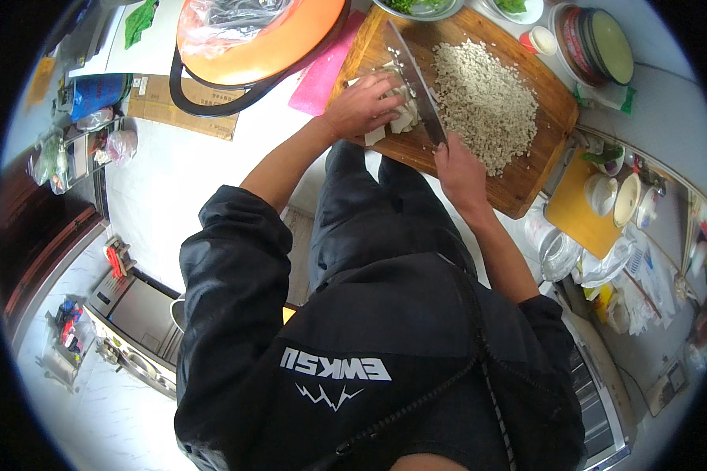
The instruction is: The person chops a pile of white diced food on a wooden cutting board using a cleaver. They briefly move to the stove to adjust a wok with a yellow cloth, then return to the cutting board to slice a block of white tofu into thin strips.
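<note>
My right hand (461,172) grips the handle of a broad cleaver (415,82), whose blade stands on edge and points away from me. Left of the blade, my left hand (370,103) presses down on pale, sliced food (407,116), perhaps tofu; the fingers cover part of it. Both hands are over a thick wooden chopping board (542,150). A wide heap of finely chopped whitish bits (486,103) spreads over the board to the right of the cleaver. One flat pale piece (375,136) sits at the board's near left edge.
Left of the board are a pink cloth or mat (318,82) and a large orange container (259,56) with a black handle. Bowls of chopped greens (415,7) stand beyond it. A small red-and-white cup (539,41) and stacked round containers (595,47) are at the right.
</note>
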The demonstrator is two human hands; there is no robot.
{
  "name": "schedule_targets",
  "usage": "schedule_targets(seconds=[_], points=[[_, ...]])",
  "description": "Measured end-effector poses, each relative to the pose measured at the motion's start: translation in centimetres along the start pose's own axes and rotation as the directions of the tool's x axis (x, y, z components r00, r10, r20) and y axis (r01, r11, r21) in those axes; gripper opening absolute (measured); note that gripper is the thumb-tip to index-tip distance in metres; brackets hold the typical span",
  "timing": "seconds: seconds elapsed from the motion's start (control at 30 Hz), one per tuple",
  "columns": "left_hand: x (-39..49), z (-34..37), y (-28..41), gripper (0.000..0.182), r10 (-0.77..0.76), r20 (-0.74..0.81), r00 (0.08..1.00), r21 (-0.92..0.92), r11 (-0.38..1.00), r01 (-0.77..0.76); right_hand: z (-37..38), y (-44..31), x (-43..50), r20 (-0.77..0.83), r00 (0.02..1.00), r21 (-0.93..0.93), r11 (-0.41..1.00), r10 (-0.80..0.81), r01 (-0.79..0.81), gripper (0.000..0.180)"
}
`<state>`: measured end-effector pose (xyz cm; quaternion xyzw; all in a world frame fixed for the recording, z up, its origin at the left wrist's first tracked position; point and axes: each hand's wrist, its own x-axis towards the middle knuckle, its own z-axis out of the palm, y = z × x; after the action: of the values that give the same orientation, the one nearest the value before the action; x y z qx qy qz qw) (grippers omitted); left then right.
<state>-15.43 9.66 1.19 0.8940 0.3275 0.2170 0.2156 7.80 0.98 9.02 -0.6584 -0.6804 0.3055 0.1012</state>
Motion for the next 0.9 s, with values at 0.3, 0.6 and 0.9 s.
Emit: schedule_targets(seconds=[0.3,0.6,0.9], points=[[-0.5,0.4,0.3,0.036,0.002,-0.058,0.998,0.005,1.0,-0.002,-0.6,0.1,0.3,0.066,0.997,-0.036,0.999,0.031,-0.029,0.021],[-0.3,0.8,0.3,0.031,0.019,-0.058,0.998,-0.024,0.999,-0.021,1.2,-0.1,1.2,0.139,0.985,-0.136,0.987,0.106,-0.088,0.024],[-0.7,0.8,0.7,0.033,0.01,-0.094,0.996,-0.028,1.0,-0.012,0.5,-0.4,-0.2,0.082,0.995,-0.002,0.999,0.051,-0.051,0.021]])
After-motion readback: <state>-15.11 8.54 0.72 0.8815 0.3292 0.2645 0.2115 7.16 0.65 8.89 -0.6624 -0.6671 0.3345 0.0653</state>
